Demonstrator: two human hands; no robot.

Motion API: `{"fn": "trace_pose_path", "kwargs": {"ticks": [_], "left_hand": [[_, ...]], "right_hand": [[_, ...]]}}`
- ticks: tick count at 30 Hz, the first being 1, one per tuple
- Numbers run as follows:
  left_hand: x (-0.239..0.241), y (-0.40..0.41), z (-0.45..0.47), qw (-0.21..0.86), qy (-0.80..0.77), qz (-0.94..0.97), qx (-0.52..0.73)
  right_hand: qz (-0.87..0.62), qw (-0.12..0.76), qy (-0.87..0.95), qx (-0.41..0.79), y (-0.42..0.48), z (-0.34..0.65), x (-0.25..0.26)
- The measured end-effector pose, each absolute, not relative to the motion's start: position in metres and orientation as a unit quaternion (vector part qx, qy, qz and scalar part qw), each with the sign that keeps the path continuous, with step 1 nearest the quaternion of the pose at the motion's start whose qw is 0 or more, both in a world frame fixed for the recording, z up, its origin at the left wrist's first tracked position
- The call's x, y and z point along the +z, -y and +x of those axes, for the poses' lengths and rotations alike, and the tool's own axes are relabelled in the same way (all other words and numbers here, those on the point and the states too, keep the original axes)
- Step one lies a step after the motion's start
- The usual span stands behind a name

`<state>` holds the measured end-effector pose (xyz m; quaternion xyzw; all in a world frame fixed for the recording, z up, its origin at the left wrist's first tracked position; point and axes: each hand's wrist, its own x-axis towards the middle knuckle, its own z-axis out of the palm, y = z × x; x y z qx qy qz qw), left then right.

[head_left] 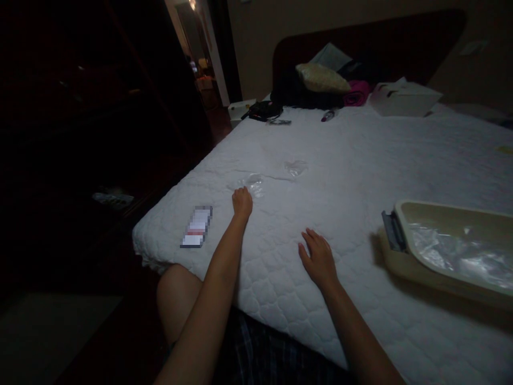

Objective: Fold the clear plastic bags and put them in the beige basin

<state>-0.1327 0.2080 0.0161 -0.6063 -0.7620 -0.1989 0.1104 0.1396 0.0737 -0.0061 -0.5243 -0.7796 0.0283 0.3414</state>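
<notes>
My left hand (242,202) is closed at the near edge of a clear plastic bag (255,183), its fingers curled down on the bag. A second crumpled clear bag (296,168) lies flat a little farther off to the right. My right hand (318,256) rests low over the quilted white mattress cover (276,267), fingers apart and nothing in them. To its right stands a cream plastic bin (401,267) with a grey latch, and inside it are several clear plastic bags (460,254).
A phone (197,227) lies left of my left arm. Toward the headboard (368,40) are a white box (404,99), a yellowish pillow (323,78), a pink roll (356,93), a small bottle (328,115) and a black bag (264,109). The bed's edge drops off on the left.
</notes>
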Motion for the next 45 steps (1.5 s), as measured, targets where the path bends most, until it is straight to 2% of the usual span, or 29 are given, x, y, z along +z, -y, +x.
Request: {"fn": "trace_pose_path", "kwargs": {"ticks": [6,11,13,16,18,21,23,25,31,33,36,40,45], "left_hand": [[0.019,-0.176,-0.116,0.104,0.762,-0.609,-0.194],[0.028,-0.132,-0.092,0.171,0.719,-0.624,-0.254],[0.028,-0.115,-0.083,0.140,0.681,-0.664,-0.276],[0.023,-0.090,-0.068,0.004,0.637,-0.688,-0.347],[0.019,-0.074,-0.055,-0.120,0.612,-0.638,-0.450],[0.017,-0.052,-0.032,-0.374,0.552,-0.410,-0.623],[0.019,-0.040,-0.019,-0.529,0.475,-0.236,-0.663],[0.020,-0.031,-0.011,-0.605,0.412,-0.150,-0.664],[0.015,-0.028,-0.014,-0.631,0.355,-0.180,-0.666],[0.014,-0.029,-0.015,-0.630,0.351,-0.196,-0.664],[0.014,-0.029,-0.013,-0.611,0.356,-0.202,-0.677],[0.016,-0.027,-0.009,-0.599,0.368,-0.194,-0.684],[0.014,-0.025,-0.010,-0.605,0.387,-0.216,-0.662]], "right_hand": [[-0.522,0.350,0.777,0.033,-0.073,0.140,-0.007],[-0.518,0.351,0.780,0.025,-0.071,0.141,-0.008],[-0.517,0.351,0.780,0.021,-0.069,0.141,-0.008],[-0.521,0.345,0.780,0.024,-0.065,0.141,-0.006],[-0.526,0.343,0.778,0.031,-0.061,0.142,-0.006],[-0.528,0.357,0.769,0.047,-0.054,0.142,-0.005],[-0.523,0.379,0.760,0.063,-0.048,0.143,-0.005],[-0.517,0.413,0.744,0.094,-0.044,0.143,-0.003],[-0.507,0.533,0.582,0.346,-0.038,0.146,0.007],[-0.496,0.548,0.557,0.379,-0.036,0.143,0.011],[-0.469,0.531,0.612,0.352,-0.029,0.134,0.015],[-0.424,0.451,0.738,0.268,-0.016,0.122,0.021],[-0.439,0.435,0.745,0.250,-0.017,0.120,0.016]]}}
